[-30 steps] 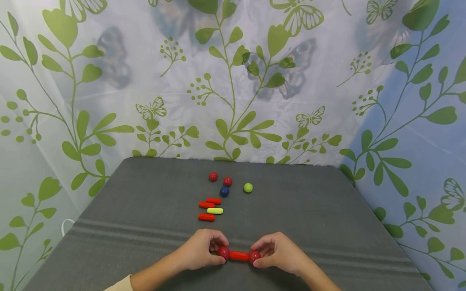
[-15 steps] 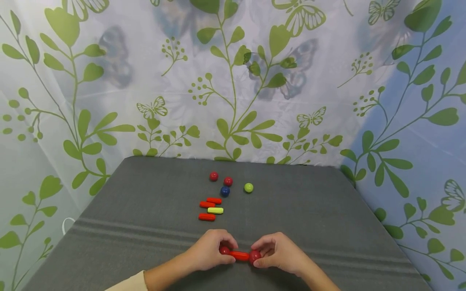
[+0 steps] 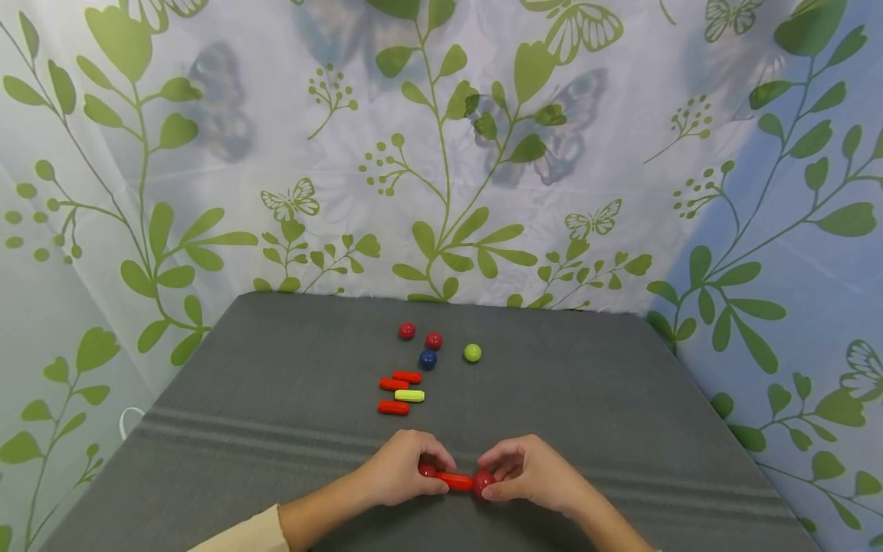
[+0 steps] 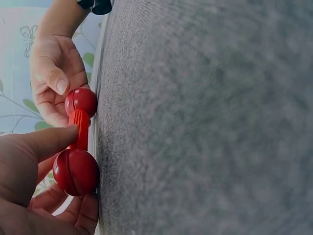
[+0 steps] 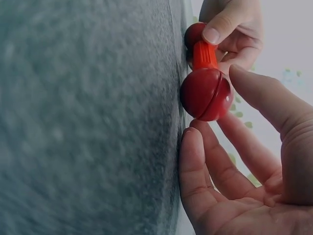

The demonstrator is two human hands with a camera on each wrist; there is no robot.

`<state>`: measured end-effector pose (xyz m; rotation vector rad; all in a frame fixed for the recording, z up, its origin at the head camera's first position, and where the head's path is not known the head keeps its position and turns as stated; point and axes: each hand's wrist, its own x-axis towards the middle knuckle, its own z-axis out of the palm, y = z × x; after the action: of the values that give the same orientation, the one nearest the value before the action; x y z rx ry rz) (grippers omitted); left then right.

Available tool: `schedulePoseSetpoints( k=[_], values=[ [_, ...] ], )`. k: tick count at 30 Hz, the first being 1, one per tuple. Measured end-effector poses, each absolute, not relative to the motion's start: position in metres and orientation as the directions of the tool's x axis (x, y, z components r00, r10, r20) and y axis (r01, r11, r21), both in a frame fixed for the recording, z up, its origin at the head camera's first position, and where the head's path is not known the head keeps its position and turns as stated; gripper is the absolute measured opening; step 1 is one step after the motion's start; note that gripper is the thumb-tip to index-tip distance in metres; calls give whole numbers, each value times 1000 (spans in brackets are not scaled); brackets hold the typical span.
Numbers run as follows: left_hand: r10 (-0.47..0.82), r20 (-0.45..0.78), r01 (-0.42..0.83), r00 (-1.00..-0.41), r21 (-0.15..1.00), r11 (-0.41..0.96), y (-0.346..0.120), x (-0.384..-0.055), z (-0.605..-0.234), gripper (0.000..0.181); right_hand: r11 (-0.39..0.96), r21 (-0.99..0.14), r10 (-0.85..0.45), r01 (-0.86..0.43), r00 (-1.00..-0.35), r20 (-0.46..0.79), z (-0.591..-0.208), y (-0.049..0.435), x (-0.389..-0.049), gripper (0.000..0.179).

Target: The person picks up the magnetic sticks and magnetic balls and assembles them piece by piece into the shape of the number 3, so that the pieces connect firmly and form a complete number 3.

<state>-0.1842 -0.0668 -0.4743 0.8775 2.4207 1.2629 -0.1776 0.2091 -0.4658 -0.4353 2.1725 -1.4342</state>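
Observation:
A ribbed red stick [image 3: 456, 481] lies between two glossy red balls, forming a dumbbell shape low over the grey table. My left hand [image 3: 403, 471] pinches the stick near its left end, thumb on top. Its fingers curl around the left red ball [image 4: 76, 172], which is partly hidden in the head view. The right red ball [image 5: 206, 94] is loosely encircled by my right hand [image 3: 531, 475], with thumb and fingertips right at its surface. A seam groove runs around each ball.
Farther back are two red balls [image 3: 434, 340], a blue ball [image 3: 428, 359] and a yellow-green ball [image 3: 472, 353]. Nearer lie several red sticks [image 3: 394, 408] and a yellow stick [image 3: 410, 395]. A leaf-patterned curtain [image 3: 441, 153] hangs behind the grey table [image 3: 586, 383].
My left hand has slid right, from the left ball to the stick's near end. The right hand stays at its ball. The dumbbell shape has barely moved.

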Motion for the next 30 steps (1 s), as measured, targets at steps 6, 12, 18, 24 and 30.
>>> schedulePoseSetpoints(
  k=[6,12,18,24,30],
  values=[
    [643,33,395,-765,812,429,-66,-187,-474,15,409,-912,-512,-13,-831,-218,-462,213,-183,36],
    [656,28,408,-755,803,435,-67,-189,-474,16,419,-905,-508,-70,-844,-170,-456,218,-191,38],
    [656,20,404,-754,802,439,-66,-189,-473,15,420,-899,-492,-124,-864,-110,-455,221,-203,40],
    [650,14,396,-760,803,445,-67,-188,-474,15,431,-888,-454,-159,-889,-61,-456,222,-219,40],
    [640,11,369,-769,824,430,-69,-189,-475,15,449,-878,-398,-168,-917,-28,-453,221,-235,42]
  ],
)
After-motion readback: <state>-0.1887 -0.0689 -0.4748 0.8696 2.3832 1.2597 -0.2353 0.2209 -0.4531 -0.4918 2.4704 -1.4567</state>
